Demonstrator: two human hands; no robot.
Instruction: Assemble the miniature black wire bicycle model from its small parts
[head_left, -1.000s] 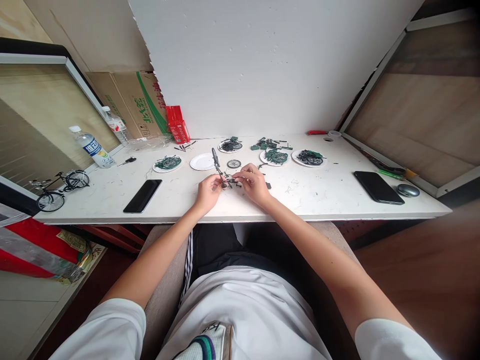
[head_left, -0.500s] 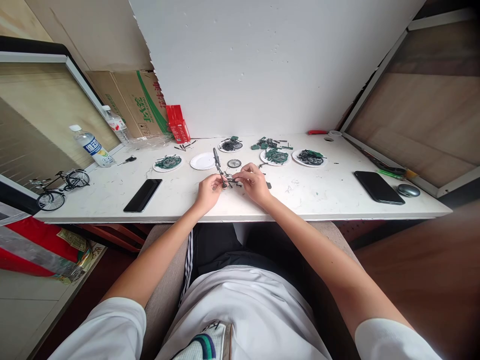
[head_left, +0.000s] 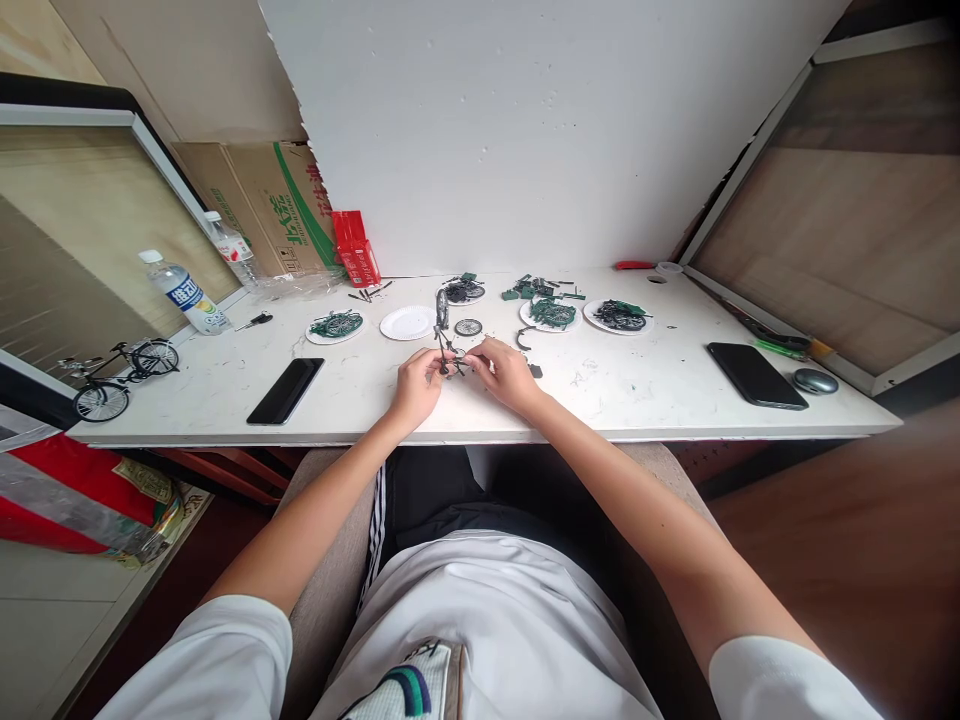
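Observation:
A small dark model bicycle frame [head_left: 442, 335] with one wheel pointing away from me is held low over the table. The fingers of my left hand [head_left: 420, 384] are closed on its near left end. My right hand [head_left: 504, 373] pinches its right side, thumb and forefinger together; any tiny part between them is too small to make out. Just beyond my hands a loose spoked wheel [head_left: 469, 327] lies flat. Right of my right hand are a curved dark piece [head_left: 523, 339] and a small dark flat piece [head_left: 535, 371].
Paper plates with green and black bicycle parts [head_left: 553, 314] stand at the back, beside a bare plate [head_left: 405, 322]. A finished model bicycle [head_left: 124, 375] stands far left, near a bottle [head_left: 185, 292]. Phones lie left [head_left: 286, 390] and right [head_left: 757, 375], with a mouse [head_left: 816, 381].
The model bicycle frame has turned slightly, its wheel swinging right in front of the back plate. My right hand has shifted a little, its fingers lower against the frame.

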